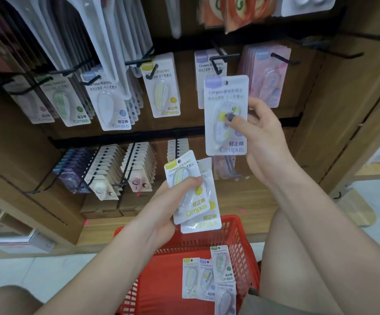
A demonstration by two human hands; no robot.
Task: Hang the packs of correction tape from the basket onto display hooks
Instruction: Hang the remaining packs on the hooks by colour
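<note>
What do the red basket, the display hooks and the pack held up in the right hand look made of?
Red basket: moulded plastic, judging by its lattice walls. Display hooks: thin black rods, probably coated metal. Pack in the right hand: glossy white card with a clear plastic blister, it seems.

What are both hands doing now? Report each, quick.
Left hand: holds two yellow-labelled white correction tape packs.
Right hand: pinches one purple-labelled white correction tape pack.
</note>
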